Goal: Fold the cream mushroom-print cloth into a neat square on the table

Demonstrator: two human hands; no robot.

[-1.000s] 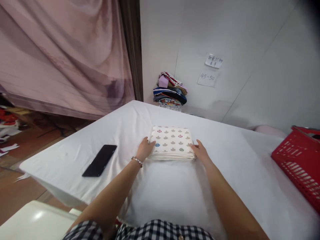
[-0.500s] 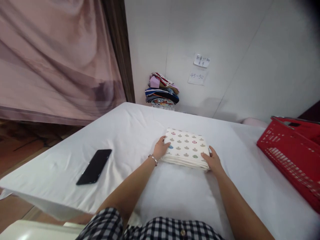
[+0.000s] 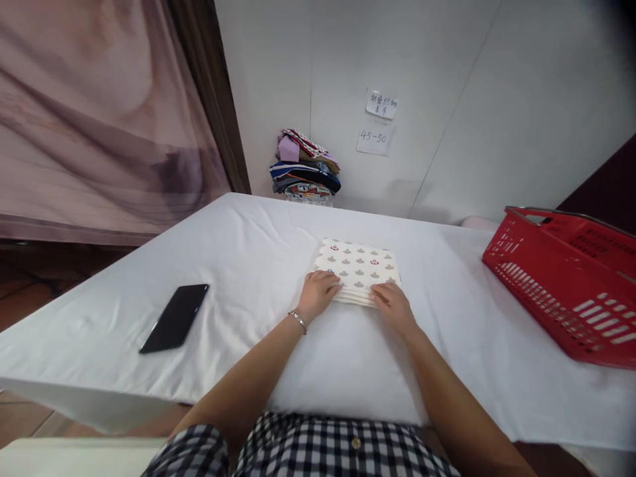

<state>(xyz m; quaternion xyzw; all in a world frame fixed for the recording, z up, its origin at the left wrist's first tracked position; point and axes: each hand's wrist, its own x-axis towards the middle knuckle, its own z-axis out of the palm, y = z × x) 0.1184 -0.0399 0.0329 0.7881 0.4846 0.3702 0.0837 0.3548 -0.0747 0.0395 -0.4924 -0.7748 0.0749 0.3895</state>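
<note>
A folded cream cloth (image 3: pixel 358 265) printed with small grey, red and blue motifs lies flat on the white-covered table. Several layers show along its near edge. My left hand (image 3: pixel 318 295), with a bracelet at the wrist, grips its near left corner, fingers on top and partly covering a blue motif. Along the near edge, toward the right, my right hand (image 3: pixel 394 307) has its fingers closed on the layers. Both thumbs are mostly hidden.
A black phone (image 3: pixel 175 318) lies on the table (image 3: pixel 238 265) at the left. A red plastic basket (image 3: pixel 561 285) stands on the right. Beyond the far edge, a pile of folded fabrics (image 3: pixel 305 165) rests against the wall, near two paper notes (image 3: pixel 375 138).
My right hand has moved from the cloth's right side to its near edge, closer to my left hand. My left hand has slid to the near corner. The view has shifted right.
</note>
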